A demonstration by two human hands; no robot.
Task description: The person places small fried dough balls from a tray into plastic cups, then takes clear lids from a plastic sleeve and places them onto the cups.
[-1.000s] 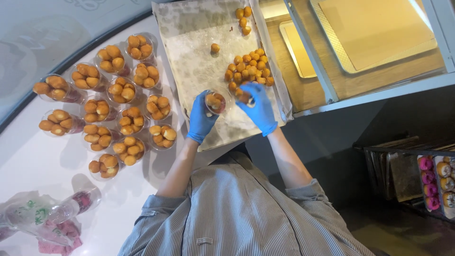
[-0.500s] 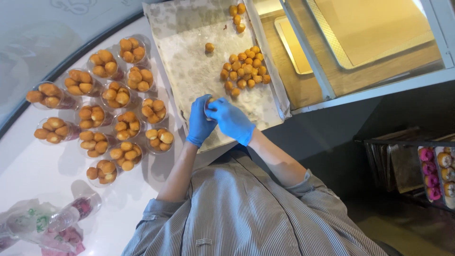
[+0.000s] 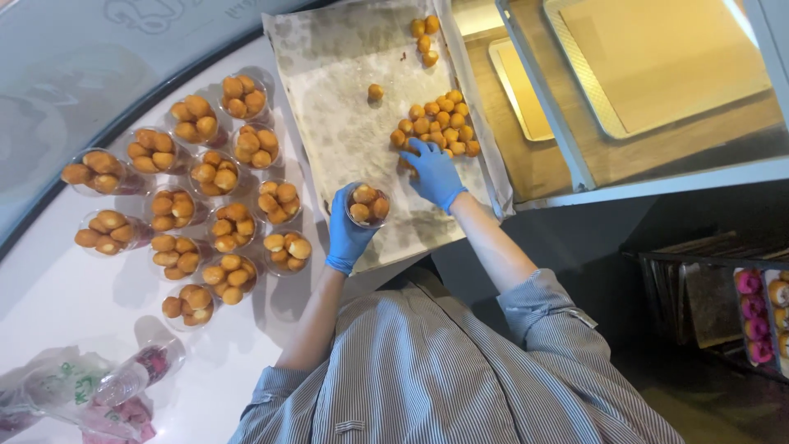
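Observation:
My left hand [image 3: 348, 234], in a blue glove, holds a clear plastic cup [image 3: 367, 204] with three golden pastry balls in it, above the near part of a paper-lined baking tray [image 3: 345, 123]. My right hand [image 3: 434, 174], also gloved in blue, reaches onto a pile of golden pastry balls [image 3: 440, 127] at the tray's right side, fingers on the nearest ones. One loose ball [image 3: 375, 92] lies mid-tray and a few more balls [image 3: 425, 37] sit at the tray's far end.
Several filled cups of balls [image 3: 197, 205] stand grouped on the white counter to the left. A plastic bag with stacked cups [image 3: 82, 390] lies at the lower left. Empty metal trays [image 3: 657, 74] sit on shelves to the right; pink and orange pastries [image 3: 768, 312] show at the far right.
My right hand has moved from beside the cup out to the pile of balls. The left hand keeps the cup in about the same place.

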